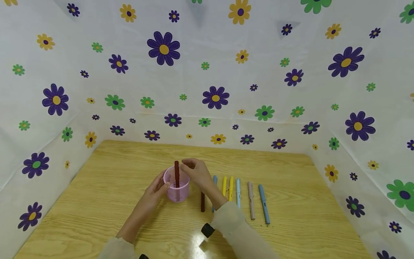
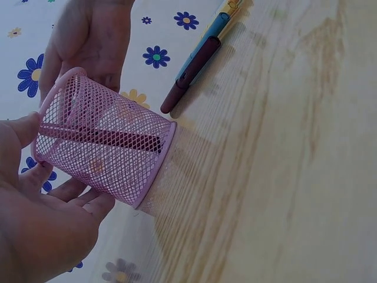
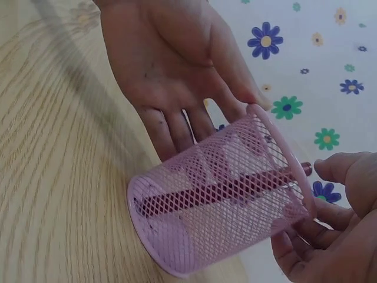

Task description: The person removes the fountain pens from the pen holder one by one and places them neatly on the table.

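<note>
A pink mesh pen cup (image 1: 183,194) stands upright on the wooden table. Inside it a dark red pen (image 1: 176,172) leans against the wall, its top end rising above the rim. My left hand (image 1: 156,190) holds the cup from the left side, thumb at the rim and fingers round the mesh (image 2: 112,159). My right hand (image 1: 198,175) is at the cup's right rim with fingers loosely bent. Its thumb tip lies close beside the pen's top in the right wrist view, and nothing is pinched in this hand (image 3: 341,218).
Right of the cup lies a row of pens: another dark red pen (image 1: 202,203), a blue pen (image 1: 215,178), two yellow pens (image 1: 231,187), a light blue pen (image 1: 238,190), a greyish-pink pen (image 1: 251,201) and a blue pen (image 1: 263,204). A flower-patterned cloth (image 1: 194,79) encloses the table (image 1: 291,230).
</note>
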